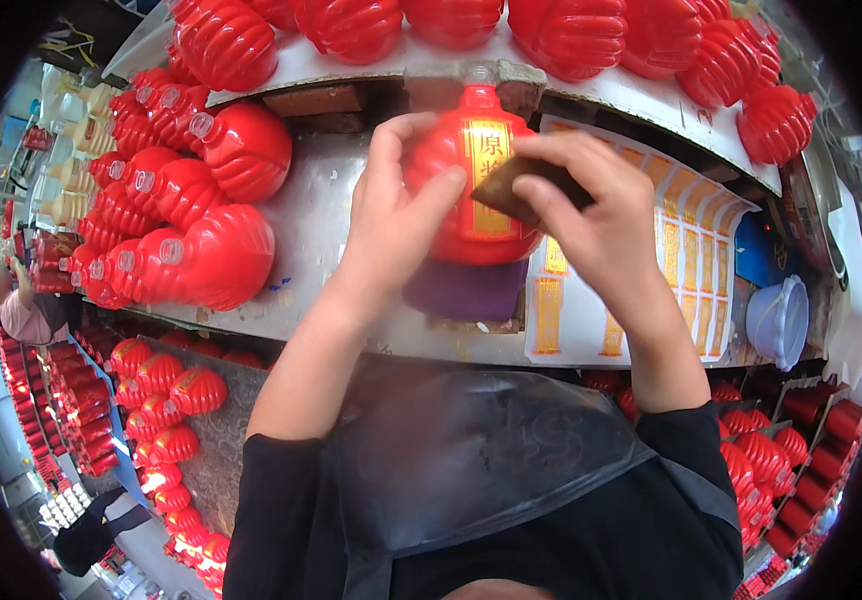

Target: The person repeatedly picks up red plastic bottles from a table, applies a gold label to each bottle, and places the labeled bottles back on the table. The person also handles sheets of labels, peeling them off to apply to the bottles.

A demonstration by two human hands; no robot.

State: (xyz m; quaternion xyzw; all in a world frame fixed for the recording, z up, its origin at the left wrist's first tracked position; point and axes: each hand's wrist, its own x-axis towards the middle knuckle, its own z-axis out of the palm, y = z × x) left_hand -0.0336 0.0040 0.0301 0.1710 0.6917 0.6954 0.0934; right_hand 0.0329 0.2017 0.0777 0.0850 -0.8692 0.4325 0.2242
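Centrally, left hand (396, 215) steadies red bottle (471, 190) bearing yellow label (489, 160).

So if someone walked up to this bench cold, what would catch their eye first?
Probably the glossy red ribbed bottle at the centre, gripped by the left hand while the right hand presses a dark brown pad onto its gold label. Next, the stacked red bottles lying on their sides at left, and the sheet of gold labels at right.

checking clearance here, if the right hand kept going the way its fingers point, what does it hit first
The right hand points left with a dark pad, already pressed on the red bottle's yellow label. Past it, likely the left hand; depth is unclear.
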